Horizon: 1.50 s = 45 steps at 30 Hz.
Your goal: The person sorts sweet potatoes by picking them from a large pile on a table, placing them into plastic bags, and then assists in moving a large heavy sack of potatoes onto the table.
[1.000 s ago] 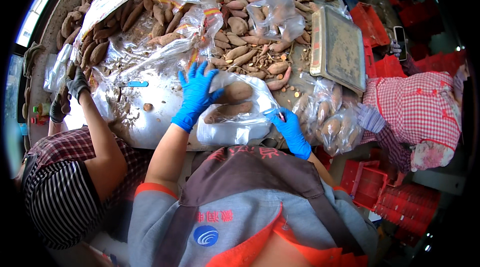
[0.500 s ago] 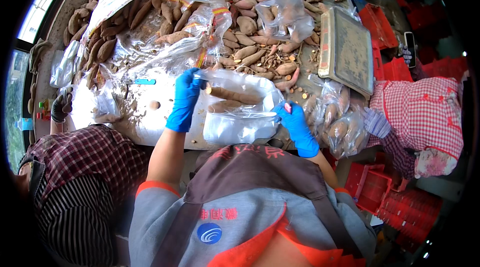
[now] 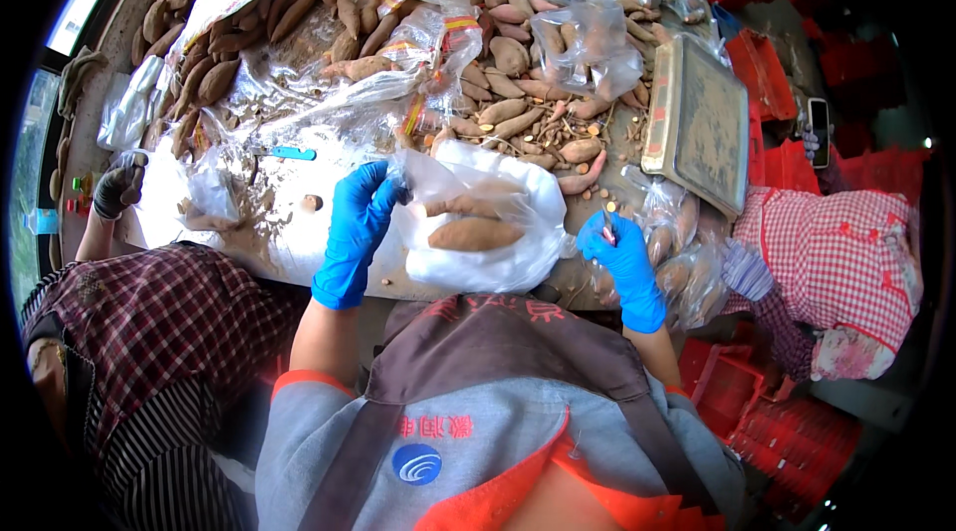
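My left hand [image 3: 354,222], in a blue glove, pinches the upper left end of a clear plastic bag [image 3: 438,178]. Inside the bag lie long tan sweet potatoes [image 3: 473,232], over a white bunched plastic sheet or bag. My right hand [image 3: 622,257], also gloved, has its fingers curled at the bag's right end around a small object, too small to make out. Loose sweet potatoes and small cut pieces [image 3: 583,151] lie just beyond the bag. A blue-handled knife [image 3: 294,153] rests on the worktop to the left, near a small potato piece.
A co-worker's gloved hand [image 3: 117,188] is at the left. Another person in red checks [image 3: 817,252] works at the right beside bagged potatoes [image 3: 675,277]. A dusty scale [image 3: 702,123], piles of potatoes [image 3: 513,58] and red crates [image 3: 757,68] surround the table.
My left hand went from spread on the bag to closed on its edge, then moved down and left. My right hand moved rightward. The co-worker on the left shifted.
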Motion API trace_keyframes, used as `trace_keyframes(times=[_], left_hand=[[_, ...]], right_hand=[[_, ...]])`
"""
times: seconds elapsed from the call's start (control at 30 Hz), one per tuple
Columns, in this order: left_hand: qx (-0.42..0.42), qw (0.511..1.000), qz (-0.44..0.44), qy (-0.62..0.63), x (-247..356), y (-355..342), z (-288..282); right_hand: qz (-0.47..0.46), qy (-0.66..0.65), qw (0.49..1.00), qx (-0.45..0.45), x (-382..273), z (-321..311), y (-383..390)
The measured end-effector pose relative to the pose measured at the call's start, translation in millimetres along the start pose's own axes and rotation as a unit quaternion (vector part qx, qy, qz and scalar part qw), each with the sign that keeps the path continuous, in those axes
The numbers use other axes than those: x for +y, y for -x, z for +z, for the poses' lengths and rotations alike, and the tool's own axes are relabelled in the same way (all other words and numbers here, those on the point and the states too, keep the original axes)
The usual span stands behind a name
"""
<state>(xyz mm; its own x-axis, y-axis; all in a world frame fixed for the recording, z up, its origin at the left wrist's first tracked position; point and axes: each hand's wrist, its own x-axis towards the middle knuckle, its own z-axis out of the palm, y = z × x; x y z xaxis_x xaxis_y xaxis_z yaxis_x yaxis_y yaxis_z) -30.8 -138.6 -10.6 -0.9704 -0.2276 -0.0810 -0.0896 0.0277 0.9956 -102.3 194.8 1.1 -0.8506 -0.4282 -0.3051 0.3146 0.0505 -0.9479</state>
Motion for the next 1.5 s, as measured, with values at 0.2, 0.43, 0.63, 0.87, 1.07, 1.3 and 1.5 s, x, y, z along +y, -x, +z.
trace_keyframes(times=[0.2,0.43,0.63,0.87,1.07,1.3,1.5], left_hand=[[0.039,0.992,-0.008,0.123,5,-11,16],[0.012,0.989,-0.032,0.145,2,-36,12],[0.014,0.977,-0.062,0.206,13,-34,5],[-0.081,0.96,0.014,0.266,47,-41,20],[-0.042,0.954,0.071,0.287,56,-44,29],[-0.039,0.957,-0.013,0.287,14,-13,32],[-0.027,0.958,-0.07,0.278,-24,8,38]], right_hand=[[0.036,0.032,0.99,-0.133,-41,38,-15],[0.003,0.543,0.785,-0.299,-3,75,-28],[0.046,0.28,0.939,-0.192,-38,35,-5],[0.021,0.009,1.0,0.0,-113,17,19],[-0.222,-0.01,0.975,0.004,-189,-37,-13],[-0.355,0.01,0.897,0.264,-269,-123,-18],[-0.293,0.131,0.872,0.371,-198,-187,-25]])
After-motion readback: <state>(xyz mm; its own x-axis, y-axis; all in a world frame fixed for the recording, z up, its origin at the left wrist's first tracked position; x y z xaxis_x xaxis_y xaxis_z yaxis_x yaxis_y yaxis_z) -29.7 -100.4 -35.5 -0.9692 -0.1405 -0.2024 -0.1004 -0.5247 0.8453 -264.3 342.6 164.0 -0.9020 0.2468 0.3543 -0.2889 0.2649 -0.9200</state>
